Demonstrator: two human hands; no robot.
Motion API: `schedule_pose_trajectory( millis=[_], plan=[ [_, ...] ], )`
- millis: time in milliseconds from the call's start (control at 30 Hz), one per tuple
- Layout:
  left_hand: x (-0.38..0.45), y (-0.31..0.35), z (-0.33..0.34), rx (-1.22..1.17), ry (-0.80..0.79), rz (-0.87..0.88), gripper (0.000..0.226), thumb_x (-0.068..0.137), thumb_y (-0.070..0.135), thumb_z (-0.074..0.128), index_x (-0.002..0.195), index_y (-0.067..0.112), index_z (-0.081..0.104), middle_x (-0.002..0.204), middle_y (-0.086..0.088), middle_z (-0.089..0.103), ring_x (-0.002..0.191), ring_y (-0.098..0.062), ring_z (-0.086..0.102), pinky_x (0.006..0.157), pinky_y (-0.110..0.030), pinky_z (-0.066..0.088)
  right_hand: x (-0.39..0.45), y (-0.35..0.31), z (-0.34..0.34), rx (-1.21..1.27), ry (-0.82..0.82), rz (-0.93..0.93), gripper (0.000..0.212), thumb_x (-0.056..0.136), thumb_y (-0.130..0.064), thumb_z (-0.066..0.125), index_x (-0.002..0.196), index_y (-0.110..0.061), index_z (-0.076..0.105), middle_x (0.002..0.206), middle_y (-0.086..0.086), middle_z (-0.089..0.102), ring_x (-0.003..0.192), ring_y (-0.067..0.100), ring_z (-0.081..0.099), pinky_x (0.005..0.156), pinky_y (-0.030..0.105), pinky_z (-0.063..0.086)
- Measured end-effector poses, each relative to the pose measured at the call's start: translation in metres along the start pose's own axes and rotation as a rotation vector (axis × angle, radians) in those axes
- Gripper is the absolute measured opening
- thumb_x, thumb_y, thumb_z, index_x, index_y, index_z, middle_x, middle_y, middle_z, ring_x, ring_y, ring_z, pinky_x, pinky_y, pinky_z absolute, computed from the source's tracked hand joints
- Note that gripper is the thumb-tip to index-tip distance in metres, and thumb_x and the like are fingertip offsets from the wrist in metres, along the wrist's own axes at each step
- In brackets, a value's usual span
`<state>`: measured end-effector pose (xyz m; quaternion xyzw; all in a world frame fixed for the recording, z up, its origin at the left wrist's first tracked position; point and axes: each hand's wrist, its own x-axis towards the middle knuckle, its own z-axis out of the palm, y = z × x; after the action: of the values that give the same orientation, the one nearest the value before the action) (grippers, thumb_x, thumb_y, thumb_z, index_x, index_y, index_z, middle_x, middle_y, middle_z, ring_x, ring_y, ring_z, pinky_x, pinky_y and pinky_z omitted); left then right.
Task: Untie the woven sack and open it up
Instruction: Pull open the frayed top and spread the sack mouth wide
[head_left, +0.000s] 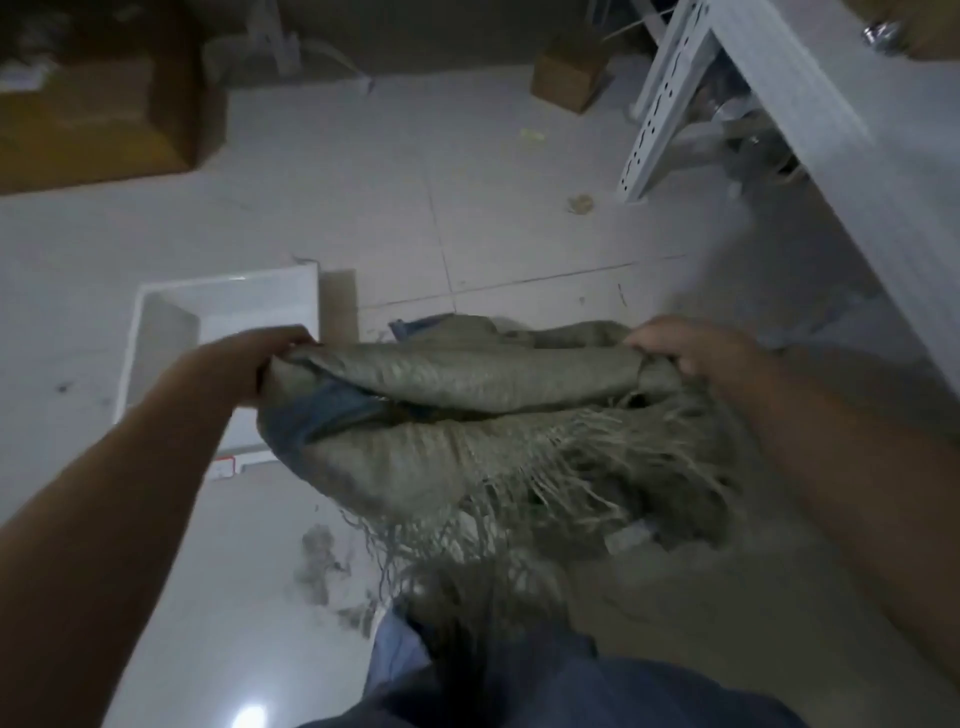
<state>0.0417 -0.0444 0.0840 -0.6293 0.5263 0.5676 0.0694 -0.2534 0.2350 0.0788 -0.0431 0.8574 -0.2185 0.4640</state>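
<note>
A grey-green woven sack (467, 379) with a blue stripe hangs in front of me above the tiled floor. Its near edge is frayed into long loose strands (561, 483) that hang down. My left hand (260, 358) grips the sack's left end. At the other end, my right hand (691, 348) pinches the rolled upper fold. The fold is stretched between both hands. I see no tie or knot; the opening is hidden in the folds.
A white open box (171, 306) lies on the floor at the left under my left hand. A cardboard box (88, 109) stands far left, a small carton (569, 78) at the back. A white metal shelf frame (670, 93) runs along the right. Scraps (317, 561) litter the tiles.
</note>
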Motion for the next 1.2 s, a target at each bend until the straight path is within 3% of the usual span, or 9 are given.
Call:
schedule_pose_trajectory(
  millis=[133, 267, 367, 433, 500, 600, 833, 967, 1200],
  plan=[
    [0.001, -0.022, 0.029, 0.3, 0.068, -0.02, 0.025, 0.092, 0.019, 0.048, 0.089, -0.004, 0.058, 0.072, -0.019, 0.059, 0.062, -0.032, 0.056, 0.046, -0.023, 0.046, 0.015, 0.011, 0.021, -0.081, 0.298, -0.212, 0.026, 0.087, -0.019, 0.051, 0.063, -0.009, 0.047, 0.067, 0.013, 0.049, 0.068, 0.024, 0.051, 0.056, 0.027, 0.035],
    [-0.022, -0.026, 0.061, 0.639, 0.326, 0.583, 0.059, 0.087, 0.044, 0.052, 0.132, 0.006, 0.045, 0.131, -0.021, 0.052, 0.117, -0.038, 0.052, 0.097, -0.048, 0.045, -0.015, 0.002, 0.026, -0.121, 0.446, -0.402, 0.029, 0.081, -0.041, 0.053, 0.088, -0.013, 0.052, 0.084, 0.005, 0.052, 0.076, 0.021, 0.05, 0.073, 0.03, 0.041],
    [-0.058, -0.053, 0.113, 1.091, 0.122, 1.142, 0.089, 0.074, 0.065, 0.043, 0.147, 0.017, 0.024, 0.154, -0.016, 0.026, 0.14, -0.038, 0.027, 0.111, -0.061, 0.022, -0.06, 0.01, 0.052, -0.419, 0.855, -0.625, 0.037, 0.078, -0.035, 0.062, 0.096, -0.003, 0.056, 0.094, 0.013, 0.058, 0.088, 0.031, 0.056, 0.071, 0.038, 0.046],
    [-0.06, -0.075, 0.149, 1.491, -0.035, 1.156, 0.099, 0.078, 0.065, 0.045, 0.15, 0.023, -0.008, 0.157, -0.01, -0.012, 0.147, -0.036, -0.004, 0.113, -0.066, 0.001, -0.084, 0.026, 0.09, -0.614, 0.958, -0.684, 0.036, 0.071, -0.034, 0.068, 0.084, -0.002, 0.058, 0.079, 0.015, 0.06, 0.07, 0.032, 0.06, 0.052, 0.032, 0.043],
    [-0.045, -0.095, 0.171, 1.679, -0.021, 1.087, 0.103, 0.082, 0.061, 0.05, 0.148, 0.019, -0.017, 0.156, -0.012, -0.021, 0.145, -0.039, -0.013, 0.111, -0.068, -0.002, -0.095, 0.046, 0.126, -0.707, 0.819, -0.536, 0.052, 0.064, -0.047, 0.072, 0.088, -0.003, 0.059, 0.08, 0.015, 0.062, 0.063, 0.03, 0.062, 0.047, 0.026, 0.04],
    [-0.02, -0.109, 0.173, 1.639, 0.116, 0.982, 0.095, 0.088, 0.051, 0.048, 0.149, 0.009, -0.01, 0.16, -0.016, -0.009, 0.145, -0.042, -0.007, 0.11, -0.07, 0.006, -0.085, 0.074, 0.145, -0.586, 0.544, -0.178, 0.071, 0.077, -0.064, 0.053, 0.115, -0.004, 0.043, 0.114, 0.017, 0.054, 0.097, 0.033, 0.059, 0.07, 0.032, 0.047],
    [0.01, -0.109, 0.152, 1.586, 0.166, 0.989, 0.05, 0.082, 0.025, 0.05, 0.127, 0.003, 0.057, 0.129, -0.02, 0.061, 0.118, -0.044, 0.056, 0.089, -0.066, 0.045, -0.048, 0.089, 0.145, -0.328, 0.596, 0.006, 0.083, 0.079, -0.066, 0.052, 0.13, -0.005, 0.027, 0.135, 0.016, 0.032, 0.12, 0.036, 0.04, 0.082, 0.039, 0.046],
    [0.002, -0.091, 0.16, 1.149, 0.096, 1.082, 0.049, 0.08, 0.026, 0.039, 0.113, 0.0, 0.064, 0.11, -0.023, 0.067, 0.105, -0.041, 0.064, 0.086, -0.048, 0.052, -0.016, 0.091, 0.138, 0.024, 0.548, 0.27, 0.105, 0.074, -0.056, 0.067, 0.143, -0.004, 0.008, 0.15, 0.018, 0.014, 0.135, 0.036, 0.023, 0.099, 0.043, 0.039],
    [-0.024, -0.037, 0.14, 0.286, 0.085, 0.767, 0.037, 0.093, 0.015, 0.035, 0.109, 0.0, 0.065, 0.108, -0.021, 0.067, 0.099, -0.032, 0.062, 0.09, -0.043, 0.051, 0.019, 0.079, 0.13, 0.212, 0.643, 0.319, 0.12, 0.066, -0.043, 0.08, 0.149, -0.008, 0.001, 0.153, 0.02, 0.012, 0.137, 0.036, 0.024, 0.105, 0.048, 0.034]
  ],
)
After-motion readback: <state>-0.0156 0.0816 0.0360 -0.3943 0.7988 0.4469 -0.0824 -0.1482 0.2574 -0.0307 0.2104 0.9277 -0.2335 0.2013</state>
